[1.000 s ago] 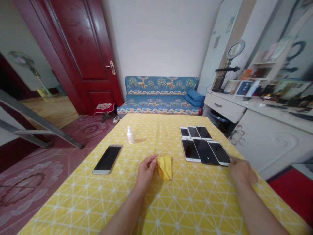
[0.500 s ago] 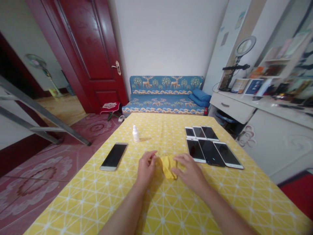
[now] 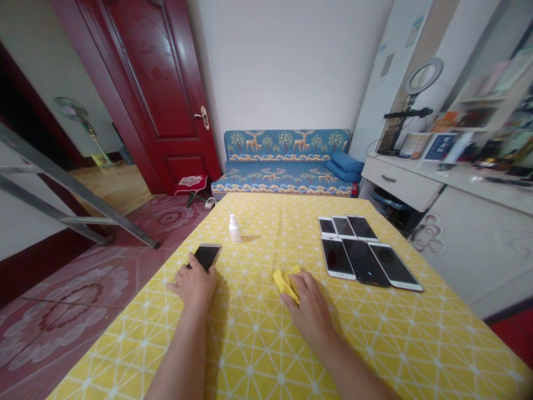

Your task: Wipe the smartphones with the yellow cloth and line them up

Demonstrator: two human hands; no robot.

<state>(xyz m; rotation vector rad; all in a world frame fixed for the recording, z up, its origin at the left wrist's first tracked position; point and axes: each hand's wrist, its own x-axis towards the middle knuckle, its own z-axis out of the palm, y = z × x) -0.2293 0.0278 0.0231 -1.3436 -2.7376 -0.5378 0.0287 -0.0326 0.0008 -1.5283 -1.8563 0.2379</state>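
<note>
A smartphone (image 3: pixel 208 255) with a dark screen lies at the left of the table, its lower part hidden under my left hand (image 3: pixel 195 286). The fingers of that hand are spread over the phone's left side, and the thumb is by its right edge. In the middle of the table my right hand (image 3: pixel 308 305) pinches a crumpled yellow cloth (image 3: pixel 283 284) between thumb and fingers. Beyond the left hand stands a small white spray bottle (image 3: pixel 234 230), upright.
Several phones (image 3: pixel 338 258) lie in two rows at the right of the table. A yellow patterned tablecloth (image 3: pixel 258 355) covers the table. Behind it is a blue sofa (image 3: pixel 275 172); a white cabinet (image 3: pixel 470 239) stands right, a metal ladder (image 3: pixel 83 194) left.
My left hand has left the cloth and moved left onto the lone phone. The right hand stays at the cloth, its fingers now closed on it. The view has shifted slightly.
</note>
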